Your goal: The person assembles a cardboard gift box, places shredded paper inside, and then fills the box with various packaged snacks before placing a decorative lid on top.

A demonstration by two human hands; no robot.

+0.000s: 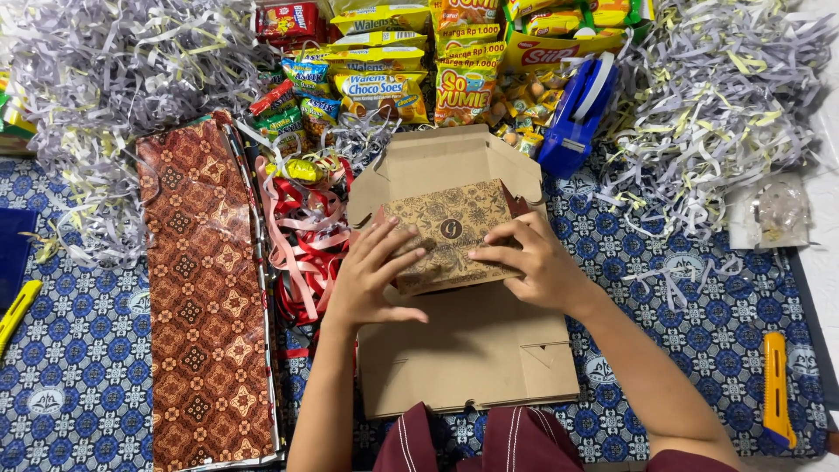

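A flat brown cardboard box (472, 350) lies unfolded in front of me, its printed patterned panel (454, 223) folded up at the middle. My left hand (376, 275) presses on the left side of that panel with fingers spread. My right hand (533, 262) holds the panel's right edge, fingers curled over it. The box's far flaps (437, 157) stand open behind the hands.
A brown batik wrapping sheet (205, 297) lies at left beside red and pink ribbon (306, 236). Snack packets (411, 61) and a blue tape dispenser (577, 109) sit at the back, amid shredded paper (725, 96). Yellow cutters lie at far right (776, 389) and far left (17, 310).
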